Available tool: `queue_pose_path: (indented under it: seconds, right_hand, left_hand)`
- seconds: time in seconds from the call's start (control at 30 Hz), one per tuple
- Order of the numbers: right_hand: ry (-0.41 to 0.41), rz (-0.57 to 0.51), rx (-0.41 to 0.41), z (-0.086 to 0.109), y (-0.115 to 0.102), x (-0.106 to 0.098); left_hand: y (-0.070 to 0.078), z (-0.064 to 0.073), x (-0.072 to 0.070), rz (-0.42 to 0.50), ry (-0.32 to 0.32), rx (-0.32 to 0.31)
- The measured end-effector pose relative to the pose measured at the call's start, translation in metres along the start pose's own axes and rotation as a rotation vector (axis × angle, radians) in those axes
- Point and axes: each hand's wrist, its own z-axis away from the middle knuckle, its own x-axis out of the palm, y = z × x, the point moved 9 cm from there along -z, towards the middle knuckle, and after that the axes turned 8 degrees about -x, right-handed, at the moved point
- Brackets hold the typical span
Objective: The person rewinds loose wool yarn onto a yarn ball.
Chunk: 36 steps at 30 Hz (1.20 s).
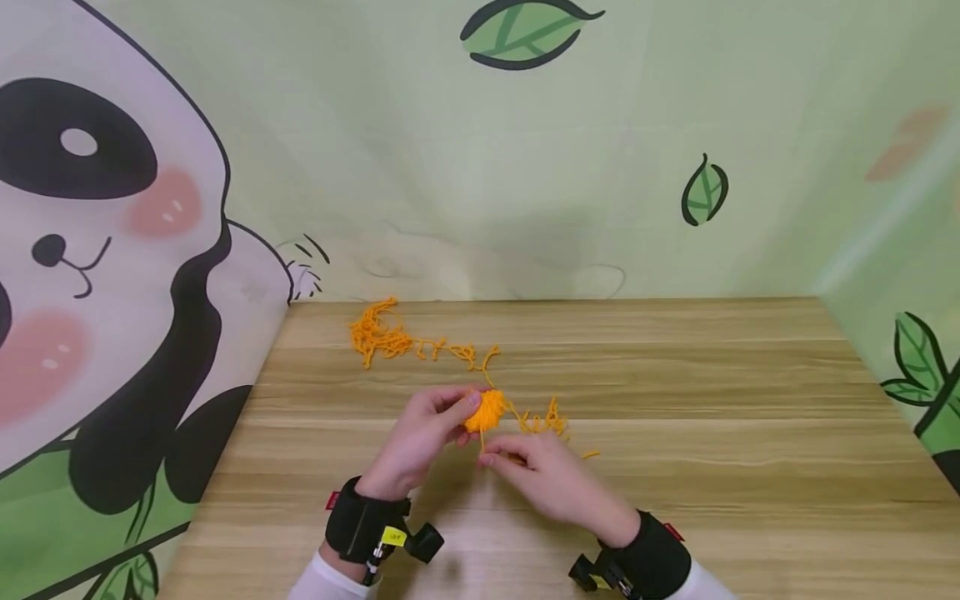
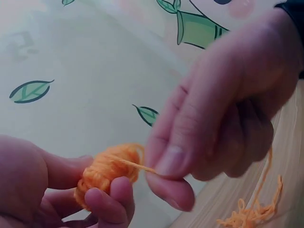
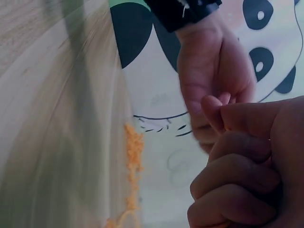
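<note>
A small ball of orange yarn [image 1: 489, 410] sits between the thumb and fingers of my left hand [image 1: 427, 433], raised above the table. With thumb and forefinger, my right hand [image 1: 551, 475] pinches a yarn strand [image 2: 135, 165] that runs from the ball, just below it in the head view. In the left wrist view the strand is drawn taut from the ball's wound side to the right fingertips. Seen from the right wrist, the ball is hidden behind the hands, and the other right fingers [image 3: 232, 178] are curled into the palm.
A tangled heap of orange yarn [image 1: 378, 333] lies at the table's back left, with a crinkled strand trailing toward the ball. More loose crinkled yarn [image 1: 551, 419] lies just beyond the right hand. The wooden table [image 1: 712, 375] meets a printed panda backdrop [image 1: 375, 125] behind.
</note>
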Motion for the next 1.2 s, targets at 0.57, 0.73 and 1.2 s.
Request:
queue_pose_path:
  seconds: [0.57,0.73,1.2]
  right_hand:
    - [-0.02,-0.088,0.109,0.004,0.042,-0.007]
    - [-0.047,-0.06,0.104,0.001,0.045,-0.015]
    - [-0.038,0.0,0.086,-0.013,0.033,-0.038]
  left_hand:
    - [-0.005,0.011,0.026,-0.193,-0.283,-0.06]
    - [-0.009,0.013,0.029,-0.268,-0.326,-0.095]
    - [-0.015,0.007,0.02,-0.55,-0.185,-0.059]
